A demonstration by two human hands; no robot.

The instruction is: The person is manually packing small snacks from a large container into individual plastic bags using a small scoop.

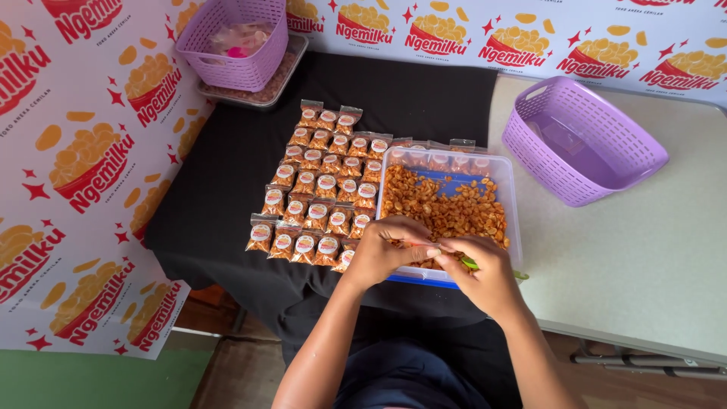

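Up close: hands meet over the snack tub

Both meet at the near rim of the clear plastic tub [506, 198] of orange snacks — left hand [385, 250] pinching a small packet, right hand [485, 271] gripping a green-handled tool [470, 263]. Filled packets [318, 189] lie in rows just left, on the black tabletop [219, 189].

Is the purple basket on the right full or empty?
Nearly empty: the purple basket shows mostly bare floor, holding only something clear and flat.

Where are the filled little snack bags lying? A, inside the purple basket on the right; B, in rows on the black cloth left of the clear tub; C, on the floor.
B: the snack bags lie in rows on the black cloth, just left of the clear tub where both hands work.
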